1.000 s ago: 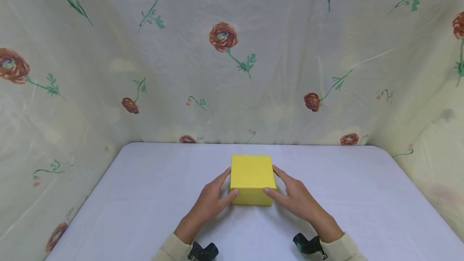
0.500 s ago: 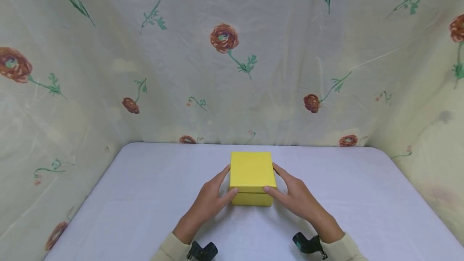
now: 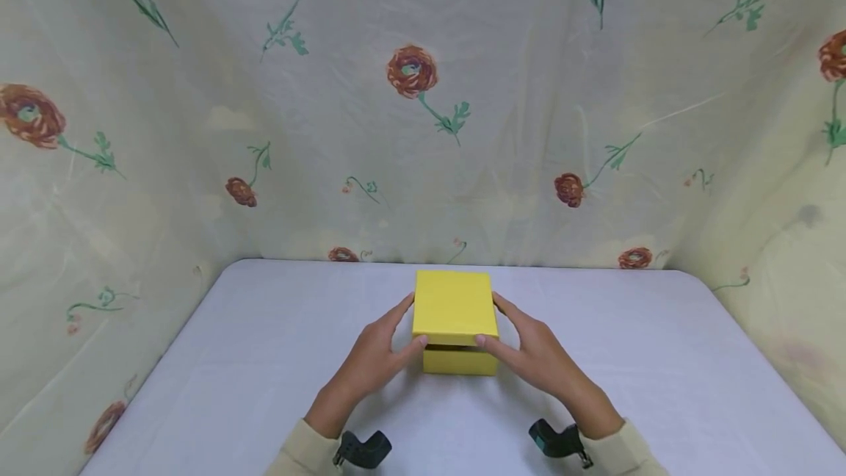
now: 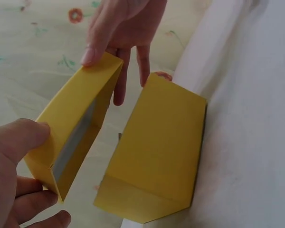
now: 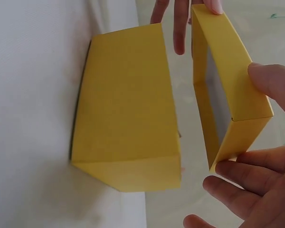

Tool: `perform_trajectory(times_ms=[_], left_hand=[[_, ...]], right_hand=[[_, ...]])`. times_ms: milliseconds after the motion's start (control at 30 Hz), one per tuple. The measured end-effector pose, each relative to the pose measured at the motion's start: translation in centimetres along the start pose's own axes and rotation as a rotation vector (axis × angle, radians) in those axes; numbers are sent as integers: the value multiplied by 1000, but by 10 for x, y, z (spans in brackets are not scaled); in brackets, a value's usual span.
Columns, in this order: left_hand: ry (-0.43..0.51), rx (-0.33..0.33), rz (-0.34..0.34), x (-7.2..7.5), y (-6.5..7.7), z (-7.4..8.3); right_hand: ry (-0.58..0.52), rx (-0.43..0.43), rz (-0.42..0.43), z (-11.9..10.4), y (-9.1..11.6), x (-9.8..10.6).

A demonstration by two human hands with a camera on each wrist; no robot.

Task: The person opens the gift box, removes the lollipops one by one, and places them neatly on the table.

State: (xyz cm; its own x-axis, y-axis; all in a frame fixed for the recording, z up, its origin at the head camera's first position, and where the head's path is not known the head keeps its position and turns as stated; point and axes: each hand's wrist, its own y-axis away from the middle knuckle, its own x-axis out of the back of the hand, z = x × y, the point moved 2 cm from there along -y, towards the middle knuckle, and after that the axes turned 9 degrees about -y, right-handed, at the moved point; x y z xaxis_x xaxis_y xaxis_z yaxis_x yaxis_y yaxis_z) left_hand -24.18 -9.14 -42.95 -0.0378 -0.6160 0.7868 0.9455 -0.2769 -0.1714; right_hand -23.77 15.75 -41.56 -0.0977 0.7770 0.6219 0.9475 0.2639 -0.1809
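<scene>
The shallow, rectangular yellow lid (image 3: 454, 304), smooth card by its look, has just risen clear of the crisp-edged yellow box base (image 3: 460, 362), so the two are apart; the left hand (image 3: 374, 355) and right hand (image 3: 546, 358) grip the lid's sides above the base, which rests on the white cloth-covered table (image 3: 251, 373)

Box base (image 3: 460, 363) stands on table (image 3: 264, 366), cloth (image 3: 489, 189) behind, lid (image 3: 454, 305) apart above base, between left hand (image 3: 375, 358) and right hand (image 3: 540, 360).
</scene>
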Motion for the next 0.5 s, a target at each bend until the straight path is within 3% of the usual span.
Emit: perform_trajectory(times_ms=[500], left_hand=[[12, -11, 62, 31, 3, -13]], right_hand=[[-145, 64, 19, -26, -22, -12]])
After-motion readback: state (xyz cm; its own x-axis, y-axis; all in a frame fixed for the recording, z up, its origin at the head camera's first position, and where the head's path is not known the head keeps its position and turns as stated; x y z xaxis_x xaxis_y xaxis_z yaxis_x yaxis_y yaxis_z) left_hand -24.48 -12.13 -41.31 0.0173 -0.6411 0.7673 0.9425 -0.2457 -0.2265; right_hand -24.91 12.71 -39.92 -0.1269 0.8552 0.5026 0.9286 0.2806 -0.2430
